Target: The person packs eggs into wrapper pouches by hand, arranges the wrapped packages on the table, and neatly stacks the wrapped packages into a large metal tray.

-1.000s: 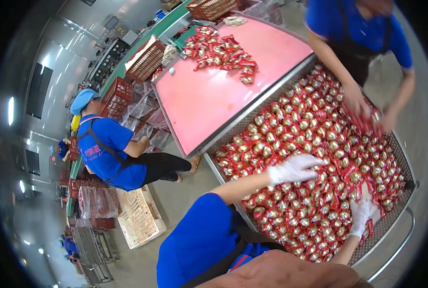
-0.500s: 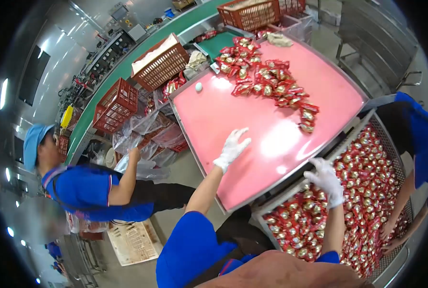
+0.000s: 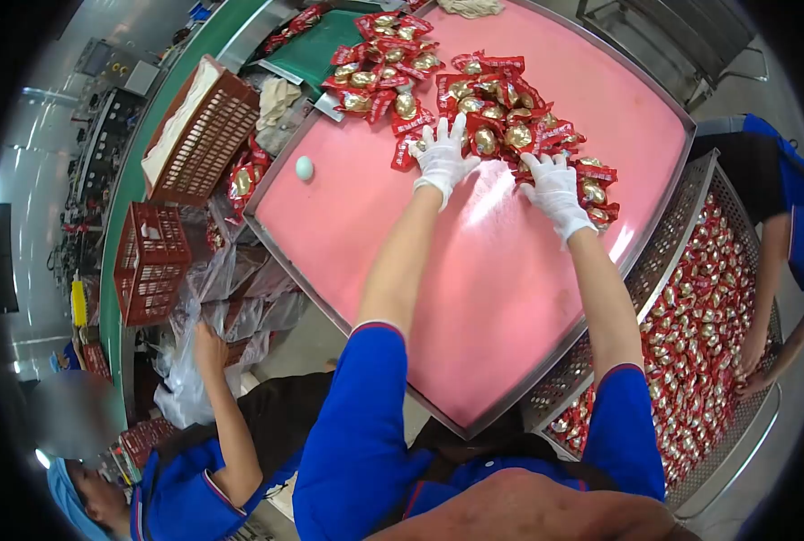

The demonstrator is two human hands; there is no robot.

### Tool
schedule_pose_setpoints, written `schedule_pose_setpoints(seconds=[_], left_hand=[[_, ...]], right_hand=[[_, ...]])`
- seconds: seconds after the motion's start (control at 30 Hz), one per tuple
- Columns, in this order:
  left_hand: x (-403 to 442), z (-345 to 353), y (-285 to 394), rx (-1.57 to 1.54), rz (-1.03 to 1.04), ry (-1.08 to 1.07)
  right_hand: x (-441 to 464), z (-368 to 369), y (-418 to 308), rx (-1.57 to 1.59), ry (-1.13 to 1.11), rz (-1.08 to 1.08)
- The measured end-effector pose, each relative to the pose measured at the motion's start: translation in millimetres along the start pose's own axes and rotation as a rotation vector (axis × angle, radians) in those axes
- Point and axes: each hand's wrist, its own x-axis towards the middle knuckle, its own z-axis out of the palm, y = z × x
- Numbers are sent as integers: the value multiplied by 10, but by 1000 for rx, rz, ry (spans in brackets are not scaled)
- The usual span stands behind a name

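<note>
Both my hands wear white gloves and reach over a pink tabletop (image 3: 366, 261) with a metal rim. My left hand (image 3: 444, 160), fingers spread, touches the near edge of a pile of red-and-gold wrapped packets (image 3: 483, 113). Further right, my right hand (image 3: 557, 191) rests its spread fingertips against the same pile. Each packet has clear red film with a shiny gold, egg-shaped piece inside. A second cluster of packets (image 3: 386, 63) lies beyond my left hand, by a green chute. One pale greenish egg (image 3: 305, 169) sits alone near the left rim.
A perforated metal bin (image 3: 690, 361) full of similar packets stands right of the table; a co-worker's hands (image 3: 752, 365) are at its far side. Red plastic crates (image 3: 205, 126) line a green conveyor (image 3: 118, 261) at left. Another person in blue (image 3: 213, 478) handles clear plastic bags (image 3: 190, 361).
Both my hands have moved forward to the packet pile, the right one coming from above the bin. My view has shifted closer to the table. The person at left now appears lower.
</note>
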Motion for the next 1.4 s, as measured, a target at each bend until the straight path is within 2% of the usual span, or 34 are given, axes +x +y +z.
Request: schedule_pose_setpoints(seconds=[0.07,0.1,0.13,0.17,0.2,0.3,0.37,0.47,0.57,0.6,0.7,0.73,0.77,0.8,0.83,0.87,0.9,0.97,1.0,1.07,1.13,1.17,1.23,1.3,1.37,1.4], left_hand=[[97,103,22,85,-34,-79],[117,139,45,127,-50,-120],[98,235,-23,169,58,-11],[54,277,-56,179,109,-12],[-26,287,-64,189,163,-10],[-402,276,-126,177,293,-14],[-772,133,-190,65,385,4],[-1457,76,-292,-17,401,-7],[-2063,60,-245,-43,310,30],[-2160,128,-268,-62,291,109],[-2149,90,-217,-110,245,100],[-2124,168,-282,-93,271,89],[-2033,80,-257,-152,224,-13],[-2066,73,-284,-155,245,82],[-2127,-37,-283,-183,230,104],[-2207,82,-325,-170,250,219],[-2239,22,-331,-190,212,99],[-2382,24,-214,117,177,74],[-2446,-6,-153,269,164,58],[-2556,197,-100,88,162,199],[-2780,235,-8,41,124,237],[-2912,279,28,36,103,278],[-3294,178,146,-27,101,343],[-3866,20,247,-145,20,268],[-4575,18,194,-301,-66,250],[-4976,36,195,-404,-110,273]], right_hand=[[6,88,-19,-16,-60,64],[-64,148,18,18,11,43],[-182,199,27,53,82,18],[-294,231,29,90,159,-10],[-422,191,15,207,151,-5],[-821,131,3,229,142,-20],[-1102,29,1,258,49,-47],[-1555,-108,-4,304,-57,-165],[-1876,-103,118,335,-150,-71],[-1922,-163,96,251,-85,-41],[-1762,-386,-281,26,109,-151],[-1701,-458,-444,104,57,-158],[-1601,-425,-587,151,1,-185],[-1473,-401,-722,152,-30,-237],[-1376,-360,-857,50,-171,-240],[-1301,-319,-924,24,-197,-310],[-1324,-244,-944,-160,-256,-300],[-1352,70,-814,-241,-237,-246],[-1383,304,-676,-246,-97,-307],[-1483,366,-516,-166,17,-473],[-1573,398,-496,-161,-60,-465],[-1601,468,-458,-151,39,-529],[-1582,527,-464,-119,73,-523],[-1508,454,-556,-128,-132,-428],[-1454,490,-563,-218,-84,-433],[-1464,409,-611,-278,-132,-407]])
